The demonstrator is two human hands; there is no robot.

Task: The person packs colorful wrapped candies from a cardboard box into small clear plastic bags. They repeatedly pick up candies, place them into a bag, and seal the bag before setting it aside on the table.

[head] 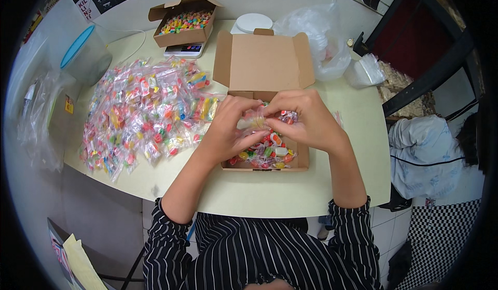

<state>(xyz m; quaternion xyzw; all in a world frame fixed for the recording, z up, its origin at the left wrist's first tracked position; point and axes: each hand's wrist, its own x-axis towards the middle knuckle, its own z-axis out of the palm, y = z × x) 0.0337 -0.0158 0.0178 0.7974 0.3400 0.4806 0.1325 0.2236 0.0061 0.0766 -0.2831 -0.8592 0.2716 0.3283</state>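
Note:
My left hand (233, 128) and my right hand (301, 118) meet over an open cardboard box (304, 155). Between them is a small clear plastic bag (253, 121), pinched by the fingers of both hands. Its contents are partly hidden by my fingers. Wrapped candies (268, 151) in red, green, yellow and orange lie loose in the box below. The box lid (268, 62) stands folded back, away from me. To the left of my left hand spreads a large heap of small zip bags (144, 111) filled with colourful candies.
A cardboard box of small coloured candies (186, 23) rests on a digital scale (184, 51) at the back. A blue-lidded plastic tub (87, 56) stands far left. Behind the lid are a white round-topped device (254, 22) and a large plastic bag (319, 37); clear bags (365, 71) lie stacked at right.

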